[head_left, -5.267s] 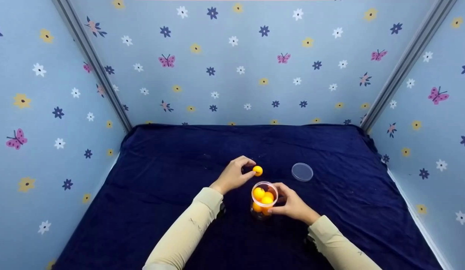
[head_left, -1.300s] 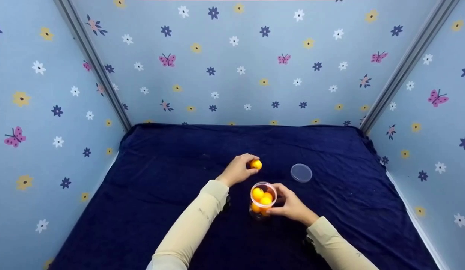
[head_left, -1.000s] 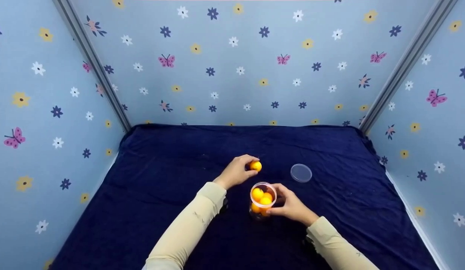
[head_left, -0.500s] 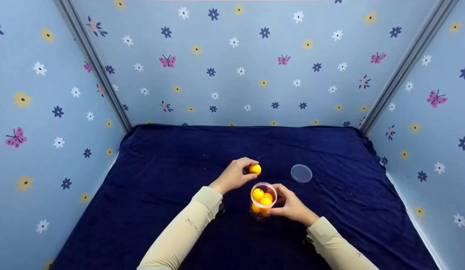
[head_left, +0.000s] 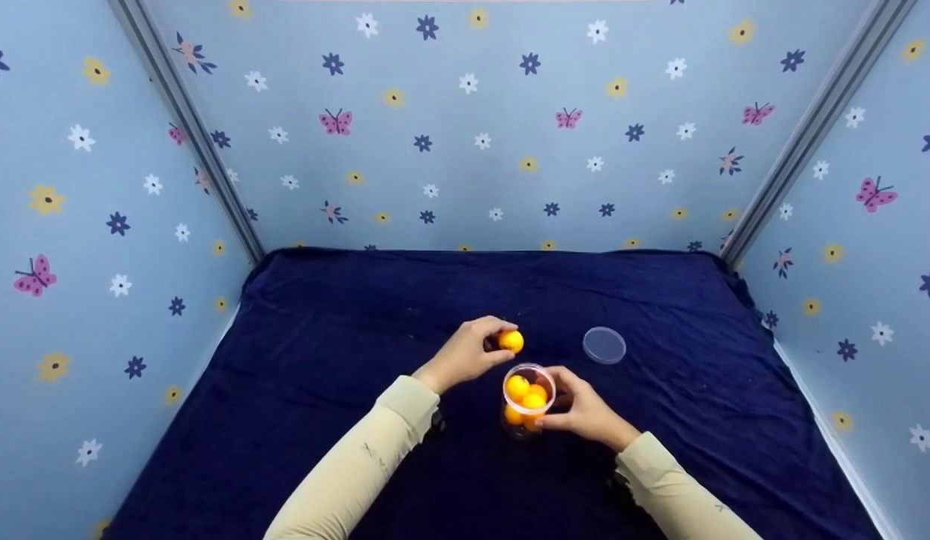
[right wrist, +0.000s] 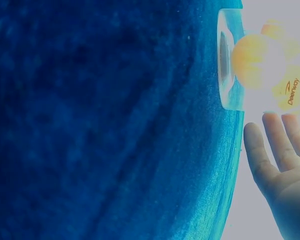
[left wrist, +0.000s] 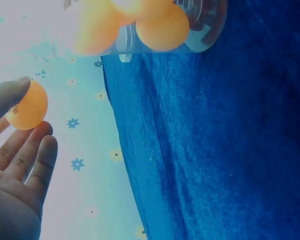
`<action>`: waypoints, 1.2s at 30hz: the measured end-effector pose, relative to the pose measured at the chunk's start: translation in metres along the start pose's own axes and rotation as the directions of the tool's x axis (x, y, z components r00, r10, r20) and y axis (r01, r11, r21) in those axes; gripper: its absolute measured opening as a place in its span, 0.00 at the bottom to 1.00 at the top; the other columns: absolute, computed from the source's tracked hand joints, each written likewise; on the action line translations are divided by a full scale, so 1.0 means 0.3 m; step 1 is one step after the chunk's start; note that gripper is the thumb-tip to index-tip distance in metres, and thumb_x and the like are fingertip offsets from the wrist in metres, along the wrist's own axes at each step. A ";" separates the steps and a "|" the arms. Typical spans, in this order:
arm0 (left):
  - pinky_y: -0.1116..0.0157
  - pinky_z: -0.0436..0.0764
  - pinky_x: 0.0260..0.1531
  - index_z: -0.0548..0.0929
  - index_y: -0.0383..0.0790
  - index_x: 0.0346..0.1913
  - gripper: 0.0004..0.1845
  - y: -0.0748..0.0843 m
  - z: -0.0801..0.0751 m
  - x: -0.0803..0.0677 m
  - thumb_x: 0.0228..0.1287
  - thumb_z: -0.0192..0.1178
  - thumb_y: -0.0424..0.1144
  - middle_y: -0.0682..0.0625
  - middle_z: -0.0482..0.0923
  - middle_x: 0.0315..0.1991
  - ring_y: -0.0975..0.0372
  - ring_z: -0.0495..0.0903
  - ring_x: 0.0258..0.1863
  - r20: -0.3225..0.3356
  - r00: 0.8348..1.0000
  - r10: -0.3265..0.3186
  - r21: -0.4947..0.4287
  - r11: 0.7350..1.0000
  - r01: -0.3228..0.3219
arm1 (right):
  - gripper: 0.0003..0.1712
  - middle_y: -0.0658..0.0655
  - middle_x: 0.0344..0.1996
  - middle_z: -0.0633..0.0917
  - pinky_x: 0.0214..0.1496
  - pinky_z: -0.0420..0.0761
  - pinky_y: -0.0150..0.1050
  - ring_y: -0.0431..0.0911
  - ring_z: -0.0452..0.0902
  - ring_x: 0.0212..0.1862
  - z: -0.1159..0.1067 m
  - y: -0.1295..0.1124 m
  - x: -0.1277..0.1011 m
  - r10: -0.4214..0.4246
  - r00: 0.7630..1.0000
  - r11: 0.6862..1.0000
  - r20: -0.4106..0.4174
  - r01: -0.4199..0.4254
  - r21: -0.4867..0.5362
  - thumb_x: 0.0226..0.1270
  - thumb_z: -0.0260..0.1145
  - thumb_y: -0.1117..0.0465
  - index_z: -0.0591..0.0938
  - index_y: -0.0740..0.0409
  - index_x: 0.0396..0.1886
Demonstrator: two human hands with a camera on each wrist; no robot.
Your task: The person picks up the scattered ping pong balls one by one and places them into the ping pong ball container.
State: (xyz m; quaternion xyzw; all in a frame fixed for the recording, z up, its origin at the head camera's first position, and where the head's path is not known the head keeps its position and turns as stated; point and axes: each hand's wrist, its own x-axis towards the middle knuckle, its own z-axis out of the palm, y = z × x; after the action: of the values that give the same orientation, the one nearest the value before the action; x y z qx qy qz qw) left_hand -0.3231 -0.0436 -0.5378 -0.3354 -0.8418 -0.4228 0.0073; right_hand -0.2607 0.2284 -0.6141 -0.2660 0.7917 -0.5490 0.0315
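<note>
Head view: the left hand [head_left: 465,352] pinches an orange ball [head_left: 511,341] between thumb and fingertips, just behind and slightly left of the jar [head_left: 528,401]. The right hand [head_left: 585,412] wraps the jar's right side, fingers curled round its wall. The jar stands upright on the cloth-covered desk [head_left: 322,420] and holds several balls [head_left: 525,394], stacked close to the rim. The lid [head_left: 604,345] lies flat to the right, apart from the jar.

To seat the ball well, judging from the fill level: centre it over the mouth, lower it into a gap between the top balls, and release only on contact; keep the jar steadied so it does not tip.

Left wrist view: the ball [left wrist: 26,105] sits at the fingertips [left wrist: 40,155], thumb on top, and the jar [left wrist: 200,25] appears at the frame top with balls inside. This view shows the pinch clearly, but not the lid.

Right wrist view: the jar wall [right wrist: 227,65] and one ball bearing printed lettering [right wrist: 280,75] are overexposed; the fingers [right wrist: 270,145] lie beside the jar. The lettering appears in no other view. Contact with the jar is unclear here.
</note>
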 end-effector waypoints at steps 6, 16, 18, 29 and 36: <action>0.59 0.90 0.49 0.86 0.34 0.65 0.22 0.014 -0.003 -0.010 0.72 0.73 0.35 0.42 0.86 0.57 0.54 0.86 0.50 -0.003 0.998 0.056 0.002 0.998 -0.056 | 0.42 0.68 0.57 0.86 0.56 0.89 0.37 0.38 0.85 0.54 0.005 -0.008 0.001 0.012 1.000 1.000 0.000 -0.012 0.010 0.55 0.88 0.65 0.77 0.70 0.67; 0.62 0.90 0.49 0.86 0.35 0.64 0.21 0.053 0.001 -0.023 0.72 0.74 0.37 0.43 0.85 0.53 0.56 0.86 0.49 0.033 0.995 0.097 0.001 0.995 -0.097 | 0.43 0.68 0.59 0.86 0.56 0.89 0.43 0.41 0.87 0.51 -0.001 -0.006 0.001 0.030 1.000 1.000 0.009 -0.030 0.002 0.56 0.87 0.65 0.76 0.71 0.68; 0.61 0.90 0.49 0.86 0.34 0.61 0.20 0.055 0.007 -0.025 0.70 0.75 0.36 0.43 0.87 0.51 0.55 0.87 0.48 0.032 0.993 0.118 0.002 0.993 -0.118 | 0.44 0.69 0.59 0.86 0.56 0.90 0.44 0.41 0.87 0.51 -0.001 -0.005 0.000 0.029 1.000 1.000 0.011 -0.029 -0.001 0.56 0.87 0.64 0.76 0.72 0.68; 0.57 0.89 0.54 0.87 0.34 0.54 0.17 0.067 0.035 -0.027 0.66 0.78 0.36 0.43 0.89 0.48 0.54 0.88 0.49 0.064 0.985 0.160 0.018 0.987 -0.162 | 0.42 0.69 0.59 0.85 0.56 0.90 0.44 0.42 0.87 0.53 0.005 -0.005 0.001 0.011 1.000 1.000 0.007 -0.011 0.029 0.55 0.87 0.66 0.77 0.70 0.68; 0.50 0.88 0.59 0.88 0.34 0.55 0.18 0.069 0.048 -0.025 0.66 0.78 0.37 0.42 0.88 0.51 0.52 0.88 0.52 0.112 0.983 0.145 0.010 0.989 -0.147 | 0.41 0.69 0.58 0.85 0.56 0.90 0.44 0.43 0.88 0.51 0.004 -0.003 0.001 0.000 1.000 0.999 0.012 -0.001 0.033 0.56 0.86 0.66 0.77 0.69 0.68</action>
State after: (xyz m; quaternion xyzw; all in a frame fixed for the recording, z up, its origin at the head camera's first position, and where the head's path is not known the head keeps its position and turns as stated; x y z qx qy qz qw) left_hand -0.3014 -0.0288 -0.5345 -0.4191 -0.8180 -0.3941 -0.0051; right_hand -0.2603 0.2268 -0.6138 -0.2686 0.7823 -0.5604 0.0409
